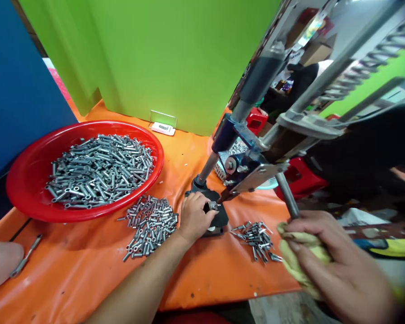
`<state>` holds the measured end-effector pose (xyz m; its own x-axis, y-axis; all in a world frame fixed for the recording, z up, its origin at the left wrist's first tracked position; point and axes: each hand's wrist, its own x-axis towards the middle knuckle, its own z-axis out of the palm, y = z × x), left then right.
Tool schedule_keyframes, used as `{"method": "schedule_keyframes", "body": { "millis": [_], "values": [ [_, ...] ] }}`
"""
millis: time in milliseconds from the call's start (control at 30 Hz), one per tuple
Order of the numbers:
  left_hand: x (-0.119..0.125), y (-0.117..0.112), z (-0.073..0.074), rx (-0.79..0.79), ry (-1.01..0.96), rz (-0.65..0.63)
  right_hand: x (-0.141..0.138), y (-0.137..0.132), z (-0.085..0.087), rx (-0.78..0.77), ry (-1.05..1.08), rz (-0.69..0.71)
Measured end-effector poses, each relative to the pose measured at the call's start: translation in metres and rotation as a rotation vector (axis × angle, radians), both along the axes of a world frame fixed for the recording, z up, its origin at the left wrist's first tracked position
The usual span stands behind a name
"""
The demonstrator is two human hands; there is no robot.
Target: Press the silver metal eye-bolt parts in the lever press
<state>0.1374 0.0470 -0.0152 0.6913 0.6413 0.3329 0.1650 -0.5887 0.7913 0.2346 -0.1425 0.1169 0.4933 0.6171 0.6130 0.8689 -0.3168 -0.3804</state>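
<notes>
My left hand (194, 217) reaches onto the black base (222, 219) of a hand press. Its thumb and fingers close around a small metal part (213, 205) under the tip of the press head (245, 180). The far end of that part is hidden by my fingers. My right hand (340, 265) grips the steel lever (288, 195) of the press, with a yellowish cloth (305, 258) wrapped between palm and handle. Left of my left hand lies a pile of metal eye bolts (151, 225); a smaller pile of metal pieces (258, 238) sits to the right of the base.
A large red basin (18, 180) full of similar metal pieces stands at the left on the orange table cover (87, 270). A wrench-like tool (27, 256) lies near the left edge. Green panels (175, 58) rise behind. Red stools (299, 177) and a dark-clothed person are at right.
</notes>
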Motion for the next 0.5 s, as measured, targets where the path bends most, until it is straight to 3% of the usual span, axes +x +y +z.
{"method": "schedule_keyframes", "body": {
  "millis": [100, 267, 367, 500],
  "values": [
    [0.001, -0.001, -0.001, -0.002, 0.018, 0.006, 0.001, 0.011, -0.034, -0.037, -0.022, 0.055],
    [0.001, -0.002, 0.002, 0.012, 0.050, 0.002, 0.011, 0.037, -0.082, 0.095, -0.062, 0.088],
    [0.000, -0.003, 0.005, 0.050, 0.019, -0.033, 0.009, 0.038, -0.084, 0.127, -0.004, 0.103],
    [-0.002, -0.002, 0.013, 0.013, -0.116, -0.148, 0.005, 0.020, -0.054, 0.109, 0.176, 0.112]
  ]
}}
